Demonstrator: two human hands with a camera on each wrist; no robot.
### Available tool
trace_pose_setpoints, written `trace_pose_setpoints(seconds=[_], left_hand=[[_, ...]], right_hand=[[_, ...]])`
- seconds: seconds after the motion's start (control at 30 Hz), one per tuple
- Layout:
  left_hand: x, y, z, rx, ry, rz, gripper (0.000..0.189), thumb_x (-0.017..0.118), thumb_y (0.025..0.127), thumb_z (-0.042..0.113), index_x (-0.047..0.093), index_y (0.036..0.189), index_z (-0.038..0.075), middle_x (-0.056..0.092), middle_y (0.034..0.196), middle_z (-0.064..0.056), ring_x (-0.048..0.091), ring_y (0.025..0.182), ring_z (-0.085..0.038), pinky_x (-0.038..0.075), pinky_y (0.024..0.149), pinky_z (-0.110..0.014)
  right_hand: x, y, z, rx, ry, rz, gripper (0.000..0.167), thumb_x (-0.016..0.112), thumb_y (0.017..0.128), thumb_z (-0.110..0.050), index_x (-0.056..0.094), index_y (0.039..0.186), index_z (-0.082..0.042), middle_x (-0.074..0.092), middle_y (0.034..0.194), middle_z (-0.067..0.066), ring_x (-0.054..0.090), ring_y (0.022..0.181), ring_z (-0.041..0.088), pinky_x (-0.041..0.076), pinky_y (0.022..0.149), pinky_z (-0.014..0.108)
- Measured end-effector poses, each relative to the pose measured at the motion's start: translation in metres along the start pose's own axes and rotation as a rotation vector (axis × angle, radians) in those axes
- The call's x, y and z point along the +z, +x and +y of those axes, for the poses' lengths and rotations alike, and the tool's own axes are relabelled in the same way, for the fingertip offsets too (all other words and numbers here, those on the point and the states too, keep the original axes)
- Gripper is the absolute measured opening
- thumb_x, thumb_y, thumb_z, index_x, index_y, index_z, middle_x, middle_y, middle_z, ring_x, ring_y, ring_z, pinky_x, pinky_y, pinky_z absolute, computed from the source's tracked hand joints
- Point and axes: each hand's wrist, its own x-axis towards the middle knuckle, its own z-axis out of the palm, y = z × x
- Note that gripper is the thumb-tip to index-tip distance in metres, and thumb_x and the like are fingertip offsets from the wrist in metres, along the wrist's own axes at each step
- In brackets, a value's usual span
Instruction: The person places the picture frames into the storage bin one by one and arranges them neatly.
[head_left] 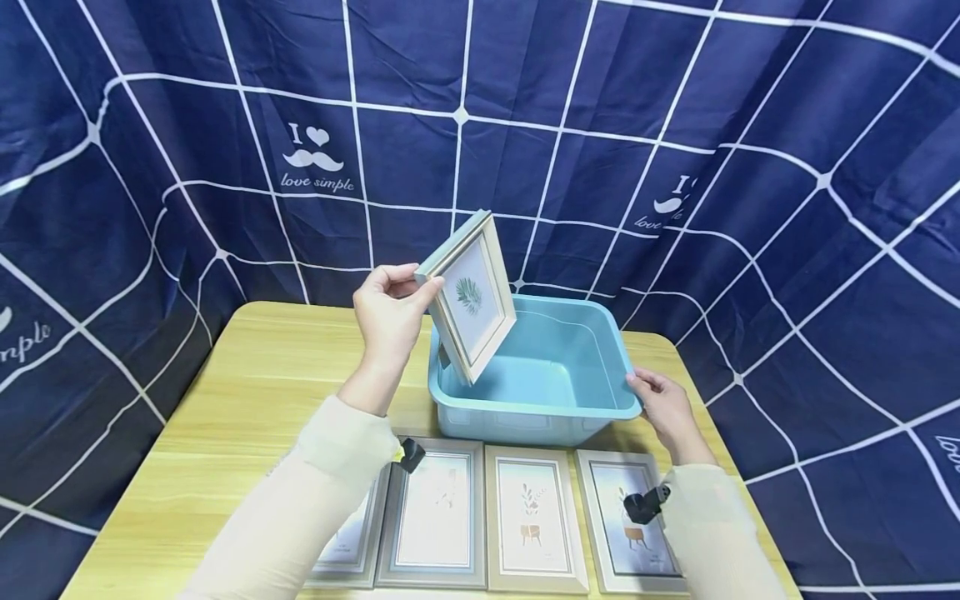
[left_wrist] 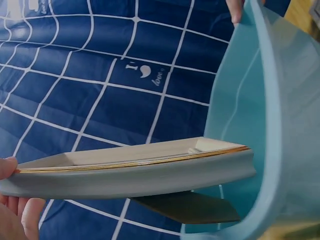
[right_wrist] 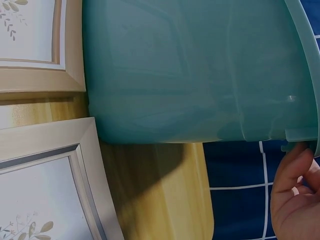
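Note:
My left hand pinches a picture frame by its left edge, thumb on the front. The frame has a pale border, a gold inner line and a green leaf print, and it is tilted over the left side of a light blue plastic basin. In the left wrist view, its grey side edge faces the camera and a dark stand flap hangs off its back. My right hand grips the basin's right rim, with fingers tucked under the lip in the right wrist view.
Several picture frames lie in a row in front of the basin, among them a beige one and a grey one. My sleeves partly cover the outer two. The wooden table ends at a dark blue checked curtain.

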Motion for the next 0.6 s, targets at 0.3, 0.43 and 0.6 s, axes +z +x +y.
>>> trace_pose_setpoints(seconds=[0.3, 0.43, 0.6], left_hand=[[0.003, -0.017, -0.022, -0.004, 0.044, 0.052, 0.027, 0.083, 0.067, -0.001, 0.066, 0.087, -0.005, 0.066, 0.079, -0.013, 0.060, 0.066, -0.009, 0.050, 0.058, -0.016], [0.005, -0.024, -0.030, -0.002, 0.048, 0.072, 0.028, 0.084, 0.067, 0.001, 0.066, 0.087, -0.005, 0.066, 0.081, -0.012, 0.062, 0.069, -0.016, 0.050, 0.057, -0.016], [0.006, -0.034, -0.039, -0.006, 0.044, 0.094, 0.030, 0.086, 0.066, 0.004, 0.066, 0.087, -0.004, 0.067, 0.079, -0.013, 0.063, 0.071, -0.025, 0.050, 0.055, -0.016]], right_hand=[[0.000, -0.001, 0.000, 0.001, 0.002, -0.004, 0.056, 0.055, 0.097, -0.025, 0.039, 0.138, 0.011, 0.057, 0.090, -0.010, 0.058, 0.081, -0.001, 0.054, 0.072, 0.017], [0.000, -0.001, -0.001, 0.002, -0.001, -0.004, 0.057, 0.056, 0.097, -0.026, 0.039, 0.138, 0.011, 0.057, 0.092, -0.009, 0.058, 0.081, 0.000, 0.054, 0.072, 0.017], [0.000, -0.001, -0.002, 0.004, -0.014, -0.004, 0.057, 0.055, 0.097, -0.026, 0.039, 0.138, 0.010, 0.057, 0.093, -0.009, 0.058, 0.081, -0.001, 0.054, 0.072, 0.017]])
